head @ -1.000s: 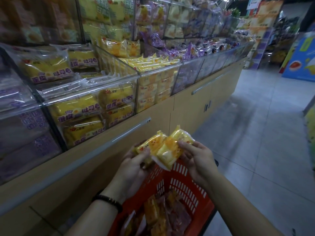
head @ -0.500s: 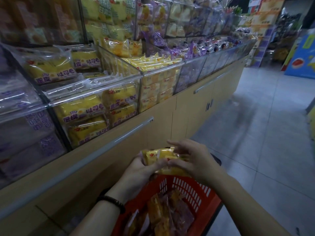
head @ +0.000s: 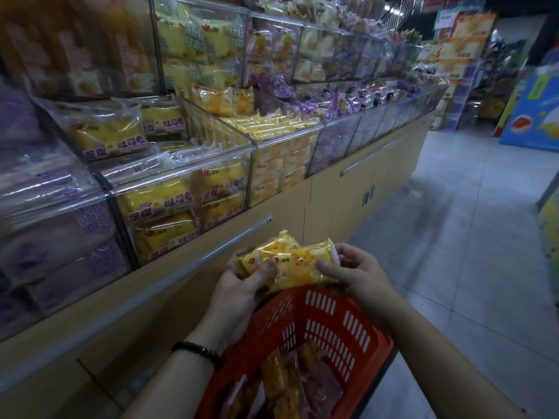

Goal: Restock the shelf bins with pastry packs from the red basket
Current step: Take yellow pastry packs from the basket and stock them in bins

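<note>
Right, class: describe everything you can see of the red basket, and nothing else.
The red basket looks like moulded plastic, its walls pierced by rows of upright slots. It sits low in the view, beside the wooden cabinet front, under the left hand and right hand, which hold yellow pastry packs just above its far rim. Inside lie more wrapped packs, yellow and darker ones, loosely piled. What supports it is not visible.

Dim store light, glare on clear bins [head: 181,164], blurred, warped edges.
</note>
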Available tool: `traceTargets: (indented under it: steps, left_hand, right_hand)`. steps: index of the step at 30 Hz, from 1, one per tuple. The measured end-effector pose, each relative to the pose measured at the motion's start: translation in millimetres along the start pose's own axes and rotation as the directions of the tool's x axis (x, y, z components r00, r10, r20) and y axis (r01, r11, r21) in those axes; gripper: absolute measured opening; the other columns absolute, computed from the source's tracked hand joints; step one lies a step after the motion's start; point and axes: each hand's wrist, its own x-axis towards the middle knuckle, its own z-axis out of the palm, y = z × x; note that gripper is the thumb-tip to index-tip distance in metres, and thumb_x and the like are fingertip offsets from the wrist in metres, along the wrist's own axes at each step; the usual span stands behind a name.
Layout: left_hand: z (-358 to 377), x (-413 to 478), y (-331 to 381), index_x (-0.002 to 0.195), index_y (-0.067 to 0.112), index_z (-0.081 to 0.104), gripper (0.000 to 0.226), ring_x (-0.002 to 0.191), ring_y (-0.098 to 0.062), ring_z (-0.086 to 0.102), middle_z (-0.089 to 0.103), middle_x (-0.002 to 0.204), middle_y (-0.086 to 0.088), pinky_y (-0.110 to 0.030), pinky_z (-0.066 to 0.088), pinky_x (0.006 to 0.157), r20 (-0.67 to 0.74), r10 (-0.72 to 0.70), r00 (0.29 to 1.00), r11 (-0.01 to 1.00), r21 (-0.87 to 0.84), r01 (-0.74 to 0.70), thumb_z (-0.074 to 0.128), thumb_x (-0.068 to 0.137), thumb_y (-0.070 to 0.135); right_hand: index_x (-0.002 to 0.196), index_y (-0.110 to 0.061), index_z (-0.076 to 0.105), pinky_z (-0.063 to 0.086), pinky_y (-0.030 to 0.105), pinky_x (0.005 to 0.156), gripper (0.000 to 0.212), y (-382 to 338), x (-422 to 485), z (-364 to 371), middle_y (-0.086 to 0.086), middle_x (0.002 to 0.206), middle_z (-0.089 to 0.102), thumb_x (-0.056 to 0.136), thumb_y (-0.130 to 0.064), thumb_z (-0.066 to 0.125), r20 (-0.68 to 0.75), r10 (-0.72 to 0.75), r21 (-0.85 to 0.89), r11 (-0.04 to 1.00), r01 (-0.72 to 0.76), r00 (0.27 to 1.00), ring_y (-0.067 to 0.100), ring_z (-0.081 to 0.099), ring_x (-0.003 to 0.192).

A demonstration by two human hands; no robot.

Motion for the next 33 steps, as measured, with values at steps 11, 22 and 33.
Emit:
traceTargets:
  steps: [11, 22, 33]
  left_hand:
    - [22.3, -51.9, 47.0, 0.125, 0.019, 0.062, 0.045, 0.102, -0.032, 0.076, 0.075, 0.118, -0.012, -0.048, 0.065, 0.077, 0.047, 0.159, 0.986, 0.974, 0.154, -0.164, 0.075, 0.083, 0.011]
    - [69.6, -58.6, 174.9, 0.108, 0.014, 0.06, 0.031, 0.084, -0.03, 0.079, 0.08, 0.094, -0.011, -0.05, 0.065, 0.066, 0.044, 0.549, 0.835, 0.745, 0.427, -0.512, 0.083, 0.088, 0.011]
    - [58.3, -25.2, 283.6, 0.113, 0.018, 0.066, 0.087, 0.087, -0.032, 0.078, 0.079, 0.098, -0.015, -0.059, 0.065, 0.074, 0.094, 0.47, 0.878, 0.686, 0.586, -0.43, 0.101, 0.041, 0.054]
  right_hand:
    - [0.128, -0.021, 0.071, 0.063, 0.049, 0.074, 0.043, -49.5, -37.5, 24.9, 0.018, 0.097, 0.079, 0.086, -0.027, 0.076, -0.161, -0.211, 0.118, 0.966, 0.231, 0.964, 0.041, 0.077, 0.089]
    - [0.129, -0.048, 0.063, 0.056, 0.026, 0.086, 0.048, -141.2, -13.8, 81.5, -0.013, 0.121, 0.043, 0.085, -0.061, 0.073, -0.185, -0.728, -0.634, 0.602, 0.486, 0.66, 0.007, 0.052, 0.113]
    - [0.129, -0.045, 0.057, 0.06, 0.042, 0.085, 0.07, -217.1, 74.7, 116.9, -0.011, 0.117, 0.058, 0.069, -0.072, 0.077, -0.059, -0.603, -0.629, 0.641, 0.439, 0.795, 0.013, 0.06, 0.106]
